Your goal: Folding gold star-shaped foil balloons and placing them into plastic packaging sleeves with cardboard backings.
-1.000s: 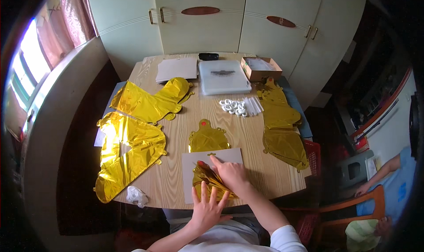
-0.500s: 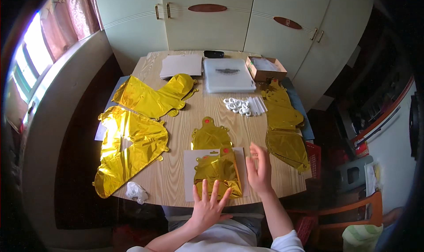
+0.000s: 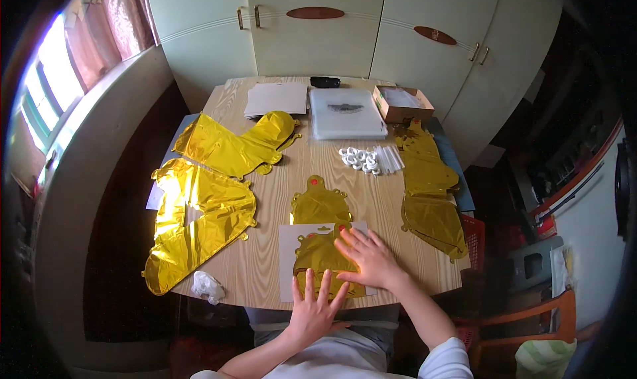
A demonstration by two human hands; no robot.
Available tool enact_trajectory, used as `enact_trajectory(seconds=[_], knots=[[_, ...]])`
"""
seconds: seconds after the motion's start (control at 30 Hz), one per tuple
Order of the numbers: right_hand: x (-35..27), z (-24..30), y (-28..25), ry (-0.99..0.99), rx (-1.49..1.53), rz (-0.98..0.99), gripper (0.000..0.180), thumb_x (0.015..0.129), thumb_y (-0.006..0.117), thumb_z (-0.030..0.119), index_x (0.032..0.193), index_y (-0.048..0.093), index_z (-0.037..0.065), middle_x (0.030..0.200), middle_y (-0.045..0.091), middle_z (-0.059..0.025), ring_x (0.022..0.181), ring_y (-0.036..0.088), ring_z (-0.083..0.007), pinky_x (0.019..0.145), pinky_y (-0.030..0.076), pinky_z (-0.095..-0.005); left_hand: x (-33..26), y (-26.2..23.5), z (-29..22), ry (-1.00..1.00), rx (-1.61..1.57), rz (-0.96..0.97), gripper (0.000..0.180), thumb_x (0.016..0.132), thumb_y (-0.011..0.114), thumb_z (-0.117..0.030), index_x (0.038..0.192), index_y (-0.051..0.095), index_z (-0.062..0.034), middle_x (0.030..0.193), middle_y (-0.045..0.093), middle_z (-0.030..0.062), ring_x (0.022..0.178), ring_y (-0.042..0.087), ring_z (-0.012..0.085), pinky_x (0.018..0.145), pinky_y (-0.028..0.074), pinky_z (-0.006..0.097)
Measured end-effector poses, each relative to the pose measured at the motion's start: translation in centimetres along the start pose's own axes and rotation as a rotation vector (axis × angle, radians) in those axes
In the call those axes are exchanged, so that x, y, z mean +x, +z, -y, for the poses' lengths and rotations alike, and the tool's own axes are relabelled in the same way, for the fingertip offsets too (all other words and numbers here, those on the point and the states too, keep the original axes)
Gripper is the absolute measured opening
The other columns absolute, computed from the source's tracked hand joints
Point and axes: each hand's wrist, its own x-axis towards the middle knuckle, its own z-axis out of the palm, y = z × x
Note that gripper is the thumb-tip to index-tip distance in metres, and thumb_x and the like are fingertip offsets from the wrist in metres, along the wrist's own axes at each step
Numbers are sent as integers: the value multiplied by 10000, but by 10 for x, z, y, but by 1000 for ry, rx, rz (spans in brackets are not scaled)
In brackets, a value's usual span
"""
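Note:
Before me a folded gold foil balloon [image 3: 317, 254] lies on a pale card sheet [image 3: 286, 247] with a hanging slot at its top edge. My left hand [image 3: 313, 316], fingers spread, rests on the balloon's near edge. Across its right side lies my right hand [image 3: 369, 259], fingers out flat and covering part of the foil and card. Just beyond the card, a second flat gold foil balloon [image 3: 321, 205] with a red dot on its top tab lies on the table.
Gold foil balloons [image 3: 202, 210] spread over the left side, others [image 3: 432, 200] along the right. White rings [image 3: 360, 158] and clear tubes [image 3: 390, 158] lie mid-right. Behind stand card sheets [image 3: 275, 100], clear bags [image 3: 348, 117] and a cardboard box [image 3: 402, 105]. Crumpled white tissue [image 3: 208, 287] is at front left.
My right hand has moved left from beside the card and come down flat on the folded balloon's right side. My left hand stays in place.

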Motion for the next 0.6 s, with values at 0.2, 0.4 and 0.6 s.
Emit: enact_trajectory(seconds=[0.2,0.4,0.6], knots=[[20,-28,0,35,20,-31,866,864,451,700,1470,354,89,1515,367,-91,1411,314,-239,1151,215,-459,-1,-3,-1,-8,-15,8,956,673,606,-754,1458,376,-260,1459,356,241,1317,289,562,980,226,763],[24,-36,2,35,115,-152,627,945,505,483,1388,461,41,1404,501,-120,1298,456,-261,1089,309,-429,-3,-1,-2,-13,1,-1,953,679,602,-755,1463,365,-267,1459,355,236,1316,293,557,980,233,761],[8,-32,2,9,157,-168,585,954,511,434,1377,470,33,1385,517,-125,1285,465,-284,1083,318,-434,-10,-12,-3,5,-8,32,925,698,614,-723,1461,365,-262,1469,363,209,1315,326,527,987,258,744]])
